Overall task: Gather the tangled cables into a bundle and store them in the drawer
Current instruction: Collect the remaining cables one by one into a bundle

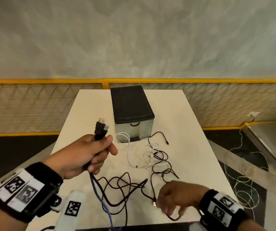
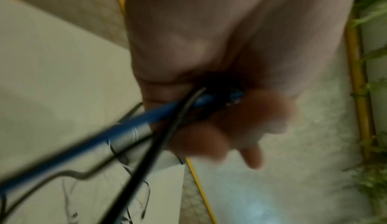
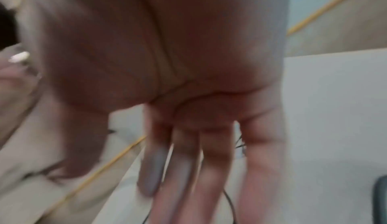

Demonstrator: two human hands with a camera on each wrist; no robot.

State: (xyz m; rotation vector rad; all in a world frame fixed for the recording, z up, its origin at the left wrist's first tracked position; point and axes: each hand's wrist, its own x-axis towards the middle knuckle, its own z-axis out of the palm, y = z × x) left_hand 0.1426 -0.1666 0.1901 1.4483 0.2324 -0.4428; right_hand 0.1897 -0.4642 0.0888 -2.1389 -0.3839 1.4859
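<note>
My left hand [image 1: 90, 152] is raised over the white table [image 1: 192, 130] and grips several cable ends, whose black plugs and USB connectors [image 1: 101, 126] stick up out of the fist. A blue cable [image 1: 99, 194] and black cables [image 1: 122, 185] trail from it down to the table; the left wrist view shows the fingers [image 2: 209, 128] curled round the blue cable [image 2: 134, 121]. My right hand [image 1: 172, 197] hovers near the front right edge, its fingers [image 3: 184, 169] straight. A small connector [image 1: 154, 203] lies by its thumb. The drawer [image 1: 134, 130] is shut.
The black-topped drawer unit [image 1: 132, 104] stands mid-table, with loose white cables [image 1: 129, 152] and black cables [image 1: 160, 157] in front of it. A white marker strip [image 1: 73, 207] lies at the near edge. A yellow mesh fence [image 1: 33, 105] runs behind. More wires [image 1: 244, 180] lie on the floor at right.
</note>
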